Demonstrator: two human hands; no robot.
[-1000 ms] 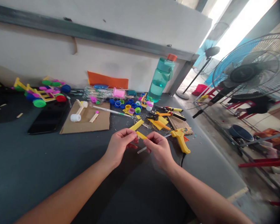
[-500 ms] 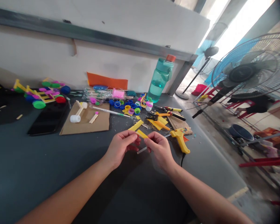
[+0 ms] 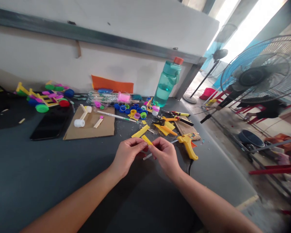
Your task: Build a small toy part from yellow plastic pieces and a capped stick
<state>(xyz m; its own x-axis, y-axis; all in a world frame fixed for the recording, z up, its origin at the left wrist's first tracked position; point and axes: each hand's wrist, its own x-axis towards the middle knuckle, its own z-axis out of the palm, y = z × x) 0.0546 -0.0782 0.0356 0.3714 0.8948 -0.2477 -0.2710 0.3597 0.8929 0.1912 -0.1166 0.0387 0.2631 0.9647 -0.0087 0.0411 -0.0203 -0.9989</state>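
A short yellow strip (image 3: 147, 140) is pinched between the fingertips of both hands, above the dark tabletop. My left hand (image 3: 127, 153) is closed on its near left side, and my right hand (image 3: 165, 153) grips it from the right, the two almost touching. The fingertips hide the strip's lower end. A thin whitish stick (image 3: 147, 157) shows below the right fingers; whether it is held cannot be made out. Just beyond the left hand lies a longer yellow strip (image 3: 140, 131). To the right rests a yellow glue gun (image 3: 189, 148), its nozzle towards my right hand.
Cardboard (image 3: 99, 131) with stick-and-cap pieces and a phone (image 3: 49, 124) lie left. Behind are several bottle caps (image 3: 136, 115), orange-handled pliers (image 3: 168, 129), a teal water bottle (image 3: 167, 85) and assembled colourful pieces (image 3: 48, 98). A fan (image 3: 253, 76) stands right, past the table edge.
My hands have drawn slightly closer together. The short yellow strip has turned a little steeper between the fingers, and the longer strip behind now shows more fully.
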